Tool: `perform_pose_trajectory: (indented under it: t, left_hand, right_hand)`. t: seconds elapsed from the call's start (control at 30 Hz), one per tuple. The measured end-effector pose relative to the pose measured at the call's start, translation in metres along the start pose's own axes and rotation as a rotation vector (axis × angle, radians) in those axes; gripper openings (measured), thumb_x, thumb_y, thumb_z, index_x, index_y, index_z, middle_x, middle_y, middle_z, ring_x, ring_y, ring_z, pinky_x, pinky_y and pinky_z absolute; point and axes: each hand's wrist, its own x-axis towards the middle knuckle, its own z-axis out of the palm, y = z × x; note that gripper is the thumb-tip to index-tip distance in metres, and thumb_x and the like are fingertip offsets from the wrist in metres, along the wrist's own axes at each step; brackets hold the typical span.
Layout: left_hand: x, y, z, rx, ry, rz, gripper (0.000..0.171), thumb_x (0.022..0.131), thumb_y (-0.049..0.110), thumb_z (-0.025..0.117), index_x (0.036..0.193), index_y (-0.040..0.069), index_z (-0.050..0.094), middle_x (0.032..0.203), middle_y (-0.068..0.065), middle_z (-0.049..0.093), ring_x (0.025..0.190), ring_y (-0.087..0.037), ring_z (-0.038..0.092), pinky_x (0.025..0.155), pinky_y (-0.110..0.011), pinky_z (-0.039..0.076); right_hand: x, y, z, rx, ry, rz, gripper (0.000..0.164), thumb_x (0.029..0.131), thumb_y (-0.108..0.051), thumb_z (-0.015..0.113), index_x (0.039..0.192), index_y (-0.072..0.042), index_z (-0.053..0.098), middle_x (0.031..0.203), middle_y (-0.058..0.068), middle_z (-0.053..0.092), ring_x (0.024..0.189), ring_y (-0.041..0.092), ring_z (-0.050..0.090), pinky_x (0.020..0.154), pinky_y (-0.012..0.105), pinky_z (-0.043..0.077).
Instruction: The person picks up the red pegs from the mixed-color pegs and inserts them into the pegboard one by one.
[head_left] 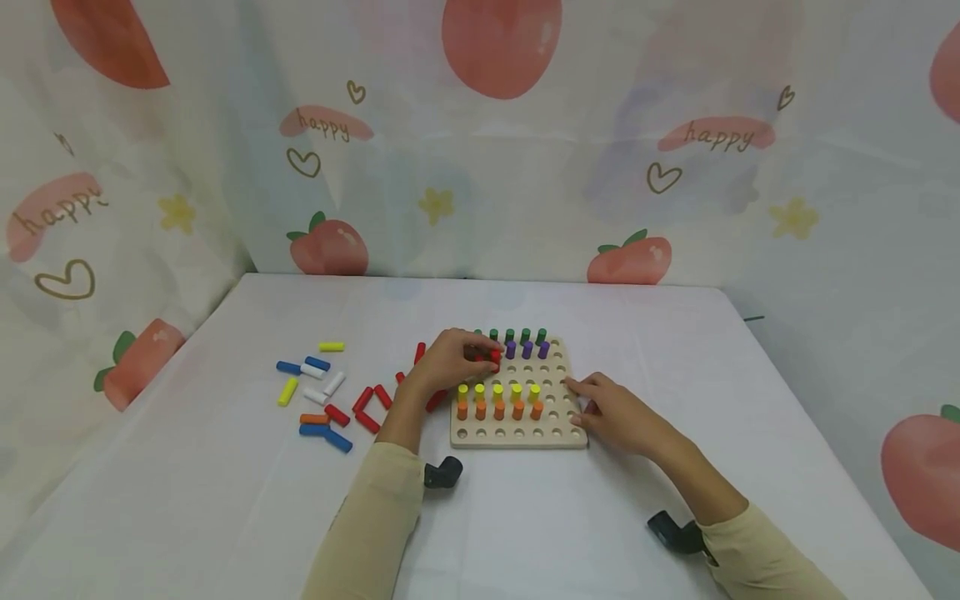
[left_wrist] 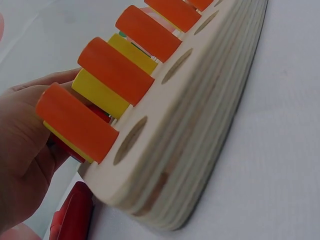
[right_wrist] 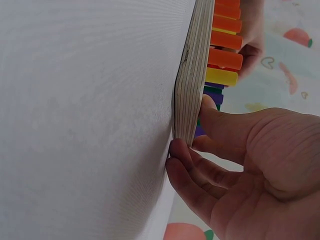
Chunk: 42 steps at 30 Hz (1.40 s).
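A wooden pegboard (head_left: 517, 432) lies on the table with rows of round holes. Orange pegs (head_left: 499, 410) and yellow pegs (head_left: 498, 392) stand upright in its nearer rows. Further back are purple pegs (head_left: 527, 350) and green pegs (head_left: 510, 336). Reaching over the board's left side, my left hand (head_left: 448, 360) pinches a red peg (head_left: 496, 356) between thumb and fingers, among the rows behind the yellow ones. In the left wrist view, orange and yellow pegs partly cover that hand (left_wrist: 25, 140). My right hand (head_left: 618, 414) grips the board's right edge, thumb on top and fingers against the side.
Loose pegs lie left of the board: red pegs (head_left: 363, 398) nearest it, then blue pegs (head_left: 326, 435), an orange peg (head_left: 314, 419), white pegs (head_left: 334, 383) and yellow pegs (head_left: 287, 392). A patterned cloth (head_left: 510, 183) hangs behind the white-covered table (head_left: 540, 517).
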Motion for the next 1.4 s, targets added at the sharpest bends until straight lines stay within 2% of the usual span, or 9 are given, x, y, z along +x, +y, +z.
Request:
perform_pose_trajectory:
  t: [0.2,0.53,0.8,1.13,1.4]
  left_hand:
    - [0.0002,0.0016,-0.0011,-0.003,-0.02,0.0,0.027,0.093,0.014,0.081,0.12,0.016,0.079,0.109,0.005,0.071,0.095,-0.015,0.065,0.088,-0.027,0.055]
    - [-0.001,0.0036,-0.0028,0.001,-0.033,-0.038,0.028,0.092,0.015,0.081,0.12,0.019,0.079,0.111,0.005,0.071,0.099,-0.015,0.063,0.093,-0.03,0.054]
    - [-0.0015,0.0006,-0.0026,-0.008,-0.026,0.0,0.026,0.093,0.014,0.08,0.119,0.017,0.079,0.111,0.005,0.072,0.097,-0.015,0.064,0.09,-0.028,0.054]
    - [-0.0031,0.0012,-0.0022,0.003,-0.018,0.017,0.023,0.095,0.013,0.078,0.118,0.016,0.079,0.106,0.006,0.073,0.095,-0.015,0.063,0.089,-0.029,0.054]
    - [-0.0034,0.0005,-0.0027,-0.005,-0.015,0.029,0.025,0.094,0.011,0.078,0.119,0.015,0.079,0.111,0.004,0.073,0.097,-0.014,0.065,0.089,-0.027,0.055]
  right_hand:
    - [0.0002,0.0009,-0.0002,-0.004,-0.001,0.002,0.059,0.096,-0.015,0.076,0.146,0.006,0.052,0.117,0.015,0.058,0.085,0.017,0.053,0.069,0.031,0.05]
    - [0.0023,0.002,0.001,-0.007,0.001,0.0,0.059,0.096,-0.014,0.075,0.147,0.006,0.052,0.117,0.014,0.057,0.085,0.016,0.053,0.07,0.03,0.049]
    - [0.002,0.0028,0.0014,-0.004,0.003,0.0,0.059,0.096,-0.014,0.075,0.147,0.006,0.052,0.117,0.013,0.058,0.085,0.016,0.053,0.069,0.029,0.049]
    - [0.0007,0.0029,0.0019,0.012,0.008,-0.002,0.058,0.097,-0.012,0.074,0.146,0.007,0.052,0.118,0.015,0.058,0.084,0.016,0.053,0.069,0.029,0.049]
    - [0.0012,0.0031,0.0018,0.003,0.004,-0.003,0.058,0.097,-0.012,0.074,0.147,0.007,0.052,0.117,0.014,0.058,0.084,0.016,0.053,0.07,0.029,0.05]
